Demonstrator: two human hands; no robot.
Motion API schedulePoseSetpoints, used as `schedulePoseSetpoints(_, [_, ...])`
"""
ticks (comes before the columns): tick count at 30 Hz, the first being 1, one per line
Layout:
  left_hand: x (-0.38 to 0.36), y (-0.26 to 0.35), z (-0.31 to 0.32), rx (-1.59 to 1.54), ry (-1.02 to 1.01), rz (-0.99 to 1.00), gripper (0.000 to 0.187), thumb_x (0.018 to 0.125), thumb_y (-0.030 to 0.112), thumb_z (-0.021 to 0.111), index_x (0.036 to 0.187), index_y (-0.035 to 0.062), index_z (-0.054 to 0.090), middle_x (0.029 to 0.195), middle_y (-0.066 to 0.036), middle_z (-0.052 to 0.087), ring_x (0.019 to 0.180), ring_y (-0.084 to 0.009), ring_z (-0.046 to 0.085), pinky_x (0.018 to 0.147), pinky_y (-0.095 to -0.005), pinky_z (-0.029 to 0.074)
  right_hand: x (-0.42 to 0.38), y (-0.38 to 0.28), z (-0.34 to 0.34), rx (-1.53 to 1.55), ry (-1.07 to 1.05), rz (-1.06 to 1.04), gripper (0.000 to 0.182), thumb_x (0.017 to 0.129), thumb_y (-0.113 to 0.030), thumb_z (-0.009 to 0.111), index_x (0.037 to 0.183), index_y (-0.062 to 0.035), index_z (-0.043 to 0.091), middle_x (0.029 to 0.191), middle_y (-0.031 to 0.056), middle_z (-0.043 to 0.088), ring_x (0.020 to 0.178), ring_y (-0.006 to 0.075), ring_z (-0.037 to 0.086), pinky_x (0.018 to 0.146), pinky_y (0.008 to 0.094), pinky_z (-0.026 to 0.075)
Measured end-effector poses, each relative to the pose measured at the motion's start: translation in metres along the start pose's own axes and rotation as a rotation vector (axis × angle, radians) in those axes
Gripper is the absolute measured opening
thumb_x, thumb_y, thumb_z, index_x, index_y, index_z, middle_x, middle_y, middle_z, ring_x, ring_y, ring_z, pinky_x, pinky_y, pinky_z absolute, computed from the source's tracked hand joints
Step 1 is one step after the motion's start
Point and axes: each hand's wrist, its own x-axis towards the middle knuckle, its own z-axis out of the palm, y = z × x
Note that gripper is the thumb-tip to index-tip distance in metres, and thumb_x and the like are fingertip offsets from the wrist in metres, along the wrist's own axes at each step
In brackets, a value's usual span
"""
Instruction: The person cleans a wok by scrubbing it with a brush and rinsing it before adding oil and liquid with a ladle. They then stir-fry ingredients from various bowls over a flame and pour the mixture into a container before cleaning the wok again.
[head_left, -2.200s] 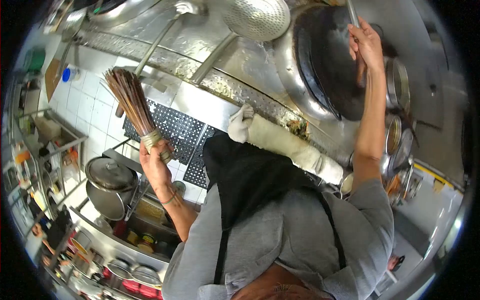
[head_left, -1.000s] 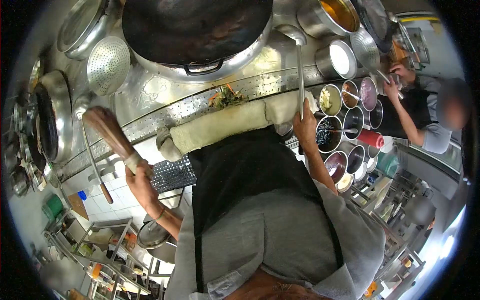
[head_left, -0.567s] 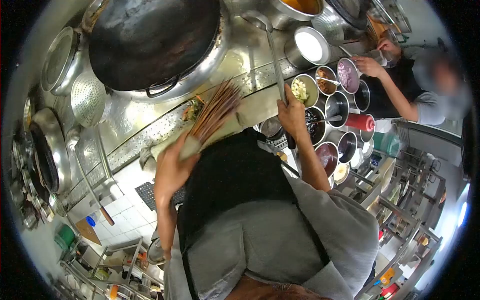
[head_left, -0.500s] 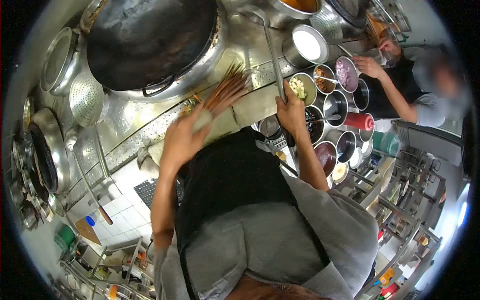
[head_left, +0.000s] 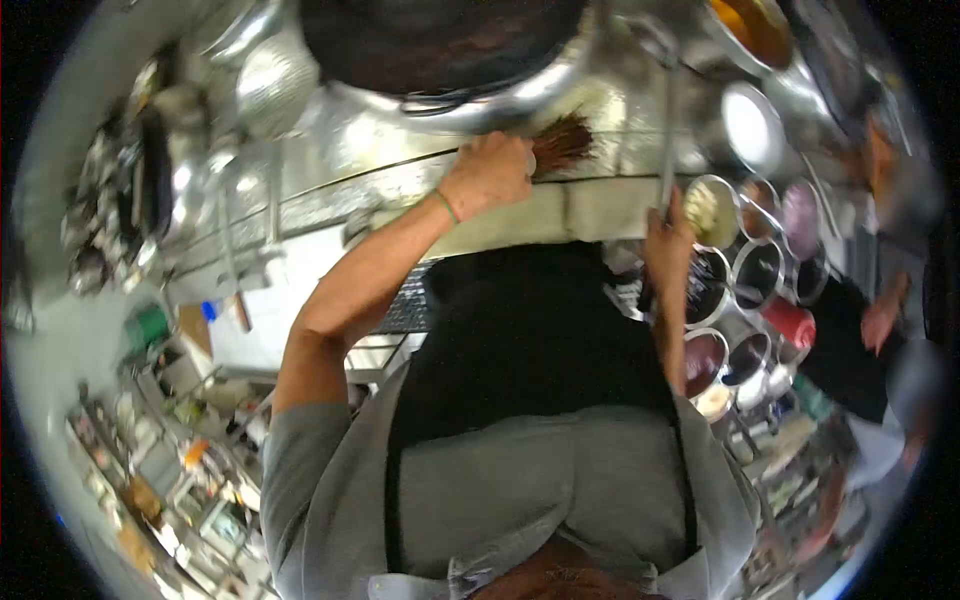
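My left hand [head_left: 487,170] is wrapped around the base of a bamboo wok brush [head_left: 566,142]. Its brown bristles point right, over the front edge of the steel cooktop [head_left: 380,165]. Just beyond the brush sits a large dark wok [head_left: 440,45]. My right hand [head_left: 668,243] grips the long handle of a ladle [head_left: 669,130], held roughly upright in the view, its bowl end blurred near the top. A folded pale cloth [head_left: 515,220] lies along the edge between my hands.
Right of my right hand stand several steel pots of ingredients, among them one with chopped pale pieces [head_left: 711,212] and one with a dark red sauce [head_left: 703,360]. A red bottle [head_left: 792,322] lies among them. A perforated strainer [head_left: 275,88] is at left; a co-worker [head_left: 850,340] stands at right.
My left hand has moved forward and right with the brush, which now points right instead of up. The view has turned and shifted. The co-worker's hand has drawn back from the pots.
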Motion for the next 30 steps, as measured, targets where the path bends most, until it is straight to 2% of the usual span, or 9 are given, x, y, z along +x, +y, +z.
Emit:
schedulePoseSetpoints(1, [-0.023, -0.008, -0.014, 0.009, -0.026, -0.071, 0.050, 0.080, 0.024, 0.062, 0.126, 0.0044, 0.063, 0.092, -0.027, 0.069, 0.087, -0.0420, 0.069, 0.087, -0.0464, 0.055, 0.001, -0.005, -0.002, 0.060, -0.055, 0.079, 0.055, 0.093, -0.004, 0.058, 0.143, 0.0082, 0.040, 0.137, 0.0261, 0.055, 0.125, 0.0276, 0.056, 0.104, 0.0338, 0.042])
schedulePoseSetpoints(5, [-0.128, -0.061, -0.041, -0.153, 0.103, -0.028, 0.053, 0.084, 0.030, 0.067, 0.129, 0.0040, 0.061, 0.107, -0.018, 0.072, 0.089, -0.0308, 0.072, 0.085, -0.0395, 0.056, 0.012, 0.014, 0.007, 0.095, -0.016, -0.007, 0.048, 0.092, -0.003, 0.060, 0.137, 0.0074, 0.049, 0.126, 0.0287, 0.061, 0.112, 0.0292, 0.063, 0.097, 0.0352, 0.048])
schedulePoseSetpoints(7, [-0.178, -0.083, -0.062, -0.445, 0.052, -0.338, 0.044, 0.087, 0.023, 0.069, 0.128, 0.0070, 0.064, 0.112, -0.016, 0.072, 0.088, -0.0233, 0.072, 0.083, -0.0350, 0.057, 0.018, 0.015, 0.009, 0.073, -0.027, 0.037, 0.047, 0.092, -0.002, 0.059, 0.135, 0.0098, 0.048, 0.126, 0.0309, 0.060, 0.114, 0.0329, 0.063, 0.097, 0.0371, 0.047])
schedulePoseSetpoints(10, [-0.212, -0.111, -0.078, -0.508, 0.096, -0.642, 0.054, 0.089, 0.018, 0.063, 0.140, 0.0046, 0.052, 0.094, -0.014, 0.071, 0.071, -0.0166, 0.069, 0.050, -0.0262, 0.053, 0.027, 0.004, 0.001, -0.007, -0.060, 0.023, 0.047, 0.092, -0.004, 0.059, 0.135, 0.0111, 0.048, 0.126, 0.0320, 0.060, 0.115, 0.0368, 0.062, 0.097, 0.0387, 0.047])
schedulePoseSetpoints(16, [-0.184, -0.236, -0.031, -1.274, 0.134, -1.091, 0.027, 0.096, 0.020, 0.057, 0.117, 0.0027, 0.053, 0.080, -0.009, 0.059, 0.059, -0.0198, 0.060, 0.049, -0.0289, 0.054, 0.043, 0.011, 0.007, 0.027, -0.077, -0.015, 0.048, 0.092, -0.005, 0.059, 0.136, 0.0102, 0.047, 0.128, 0.0316, 0.059, 0.119, 0.0352, 0.060, 0.100, 0.0388, 0.046])
schedulePoseSetpoints(23, [-0.109, -0.155, -0.010, -1.894, 0.236, -1.116, 0.021, 0.100, 0.021, 0.052, 0.114, 0.0073, 0.046, 0.092, -0.014, 0.054, 0.072, -0.0265, 0.059, 0.067, -0.0420, 0.061, 0.042, 0.004, 0.008, 0.190, -0.120, 0.091, 0.054, 0.094, -0.005, 0.057, 0.143, 0.0105, 0.040, 0.141, 0.0281, 0.051, 0.132, 0.0293, 0.049, 0.109, 0.0331, 0.035])
schedulePoseSetpoints(24, [-0.101, -0.129, -0.011, -1.854, 0.205, -1.074, 0.021, 0.100, 0.023, 0.051, 0.115, 0.0078, 0.046, 0.089, -0.014, 0.055, 0.070, -0.0265, 0.059, 0.070, -0.0446, 0.061, 0.042, 0.018, 0.013, 0.105, -0.042, -0.048, 0.055, 0.094, -0.005, 0.056, 0.145, 0.0068, 0.039, 0.129, 0.0234, 0.061, 0.107, 0.0241, 0.064, 0.090, 0.0304, 0.050])
schedulePoseSetpoints(26, [-0.092, -0.083, -0.007, -1.839, 0.096, -1.024, 0.022, 0.102, 0.025, 0.050, 0.117, 0.0092, 0.046, 0.085, -0.013, 0.057, 0.069, -0.0264, 0.059, 0.074, -0.0487, 0.060, 0.039, 0.008, 0.006, 0.287, -0.109, 0.126, 0.054, 0.094, -0.003, 0.054, 0.144, 0.0105, 0.038, 0.135, 0.0243, 0.056, 0.117, 0.0238, 0.058, 0.098, 0.0303, 0.044])
schedulePoseSetpoints(30, [-0.104, -0.022, -0.006, -1.754, -0.126, -0.897, 0.036, 0.100, 0.030, 0.054, 0.126, 0.0064, 0.049, 0.088, -0.012, 0.059, 0.065, -0.0230, 0.060, 0.067, -0.0465, 0.059, 0.034, -0.009, -0.017, 0.298, -0.178, 0.231, 0.051, 0.095, -0.004, 0.054, 0.143, 0.0075, 0.042, 0.106, 0.0147, 0.065, 0.080, 0.0146, 0.061, 0.068, 0.0261, 0.049])
